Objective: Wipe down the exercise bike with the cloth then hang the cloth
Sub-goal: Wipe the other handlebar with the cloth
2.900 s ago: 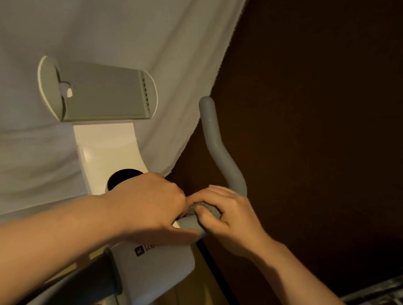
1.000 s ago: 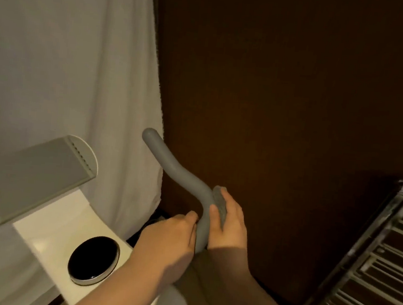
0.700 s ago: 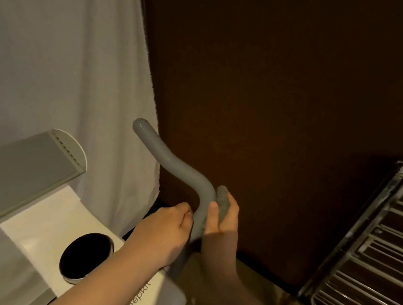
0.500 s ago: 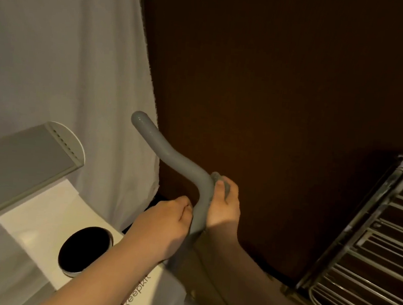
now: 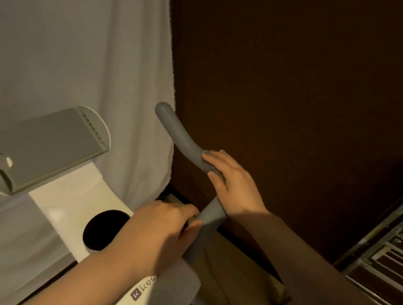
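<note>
Head camera looks down at a white exercise bike [image 5: 73,196]. On the far left a flat grey tray [image 5: 41,142] with a rounded end sticks out on top of it. Behind it hangs a smooth, pale sheet [image 5: 71,41] with soft folds. Below the tray the bike body is shiny white plastic with a round black dial [image 5: 102,229] set in it and a small purple logo lower down.

Next comes the left hand [image 5: 155,236]. Its fingers are curled and its thumb and fingertips touch the low part of the grey handlebar [image 5: 180,135]. I cannot tell if it pinches anything there.

The handlebar is a smooth, matte grey tube that bends like a hook. The right hand [image 5: 232,182] wraps around the bend, pressing a small grey cloth [image 5: 207,154] against the bar. Only a bit of the cloth peeks out by the fingertips, and it looks soft and fuzzy.

Behind is a dark brown wall [image 5: 300,88]. On the far right stands a shiny metal rack [image 5: 387,256] with thin bars.
</note>
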The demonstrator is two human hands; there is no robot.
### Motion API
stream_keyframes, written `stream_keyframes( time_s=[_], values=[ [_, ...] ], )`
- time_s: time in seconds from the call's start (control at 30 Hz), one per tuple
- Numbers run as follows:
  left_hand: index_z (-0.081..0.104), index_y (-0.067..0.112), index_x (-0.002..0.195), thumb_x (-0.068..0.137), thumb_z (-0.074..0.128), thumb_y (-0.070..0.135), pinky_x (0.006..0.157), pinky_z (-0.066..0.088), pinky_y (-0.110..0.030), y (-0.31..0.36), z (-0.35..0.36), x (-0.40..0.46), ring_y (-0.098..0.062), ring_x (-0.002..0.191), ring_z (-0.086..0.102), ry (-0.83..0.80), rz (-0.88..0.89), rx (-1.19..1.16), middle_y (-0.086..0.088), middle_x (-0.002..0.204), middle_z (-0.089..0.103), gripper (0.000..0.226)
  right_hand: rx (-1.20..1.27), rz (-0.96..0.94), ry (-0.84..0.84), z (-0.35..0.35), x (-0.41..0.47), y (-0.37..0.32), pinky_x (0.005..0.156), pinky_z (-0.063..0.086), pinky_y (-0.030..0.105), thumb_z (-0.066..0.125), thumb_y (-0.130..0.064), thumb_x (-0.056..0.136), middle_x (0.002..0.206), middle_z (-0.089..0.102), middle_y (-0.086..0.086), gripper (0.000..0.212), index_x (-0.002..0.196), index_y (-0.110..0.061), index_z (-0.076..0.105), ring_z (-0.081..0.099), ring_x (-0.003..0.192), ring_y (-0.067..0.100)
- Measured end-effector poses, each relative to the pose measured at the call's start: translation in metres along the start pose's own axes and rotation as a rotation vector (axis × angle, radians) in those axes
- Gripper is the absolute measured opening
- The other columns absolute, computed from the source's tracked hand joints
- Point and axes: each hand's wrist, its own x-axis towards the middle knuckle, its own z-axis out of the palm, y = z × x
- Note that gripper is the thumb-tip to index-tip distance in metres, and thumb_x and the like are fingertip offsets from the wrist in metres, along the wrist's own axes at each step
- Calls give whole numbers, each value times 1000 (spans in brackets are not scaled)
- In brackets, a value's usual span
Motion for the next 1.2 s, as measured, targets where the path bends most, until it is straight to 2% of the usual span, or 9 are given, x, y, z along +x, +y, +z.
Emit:
stream_keyframes(
  time_s=[0.17, 0.3, 0.43, 0.57, 0.67, 0.8, 0.97, 1.07, 1.2],
  values=[
    [55, 33, 99, 98, 21, 53, 71, 50, -36, -3, 9, 1, -9, 77, 57, 59, 45, 21, 8, 87, 61, 39, 8, -59, -43, -7, 12, -1, 106, 11, 0, 50, -13, 99, 149, 41, -7, 40, 138, -24, 53, 28, 138, 1],
    [57, 30, 91, 89, 11, 56, 68, 49, -36, -4, 15, 3, -11, 72, 58, 109, 37, 8, 7, 81, 62, 53, -133, -124, -80, -10, -7, -2, 106, 4, 0, 51, -11, 99, 146, 46, -5, 36, 133, -20, 58, 24, 138, 1],
    [59, 27, 94, 82, 5, 58, 71, 51, -38, -3, 13, 7, -13, 75, 60, 79, 35, -18, 5, 84, 64, 64, -244, -200, -133, -5, 22, -18, 111, 12, 13, 52, -12, 99, 147, 46, 0, 37, 135, -18, 56, 30, 142, 12],
    [58, 29, 95, 84, 5, 56, 69, 51, -36, -1, 10, 2, -12, 75, 60, 100, 62, 59, 6, 84, 63, 61, -189, -66, -73, -9, -3, -17, 104, 6, 3, 48, -13, 100, 149, 41, -7, 36, 134, -21, 57, 26, 141, 5],
    [57, 29, 97, 92, 18, 51, 69, 50, -37, 0, 7, 0, -12, 72, 58, 98, 67, 37, 6, 81, 60, 45, -15, 54, 44, -14, -42, -19, 99, 14, -4, 50, -14, 99, 139, 51, -8, 32, 129, -19, 62, 34, 127, -6],
    [57, 27, 101, 100, 33, 42, 73, 50, -38, 3, 5, 2, -12, 77, 58, 74, 36, -18, 5, 86, 62, 28, 68, 172, 140, -6, -27, -21, 104, 27, 12, 48, -17, 100, 142, 47, -7, 33, 131, -22, 59, 40, 132, 6],
    [54, 28, 91, 100, 27, 42, 65, 47, -32, 3, 6, -4, -11, 70, 54, 145, 86, -1, 9, 78, 55, 31, 298, 290, 474, 33, -48, -39, 113, 30, 23, 46, -11, 100, 147, 41, -7, 37, 134, -24, 55, 35, 137, 5],
    [49, 30, 76, 94, 24, 42, 52, 42, -28, 2, 11, -5, -7, 54, 48, 249, 124, 2, 14, 64, 47, 33, 363, 243, 418, 37, -65, -40, 116, 26, 26, 45, -9, 101, 149, 36, -12, 39, 136, -24, 53, 29, 139, 2],
    [60, 26, 74, 95, 32, 36, 46, 48, -33, -3, 19, -3, -7, 47, 49, 346, 149, -24, 10, 59, 54, 36, 298, 279, 405, 21, -34, -24, 115, 29, 28, 42, -14, 102, 149, 38, -4, 39, 140, -19, 49, 34, 135, 2]
  ],
)
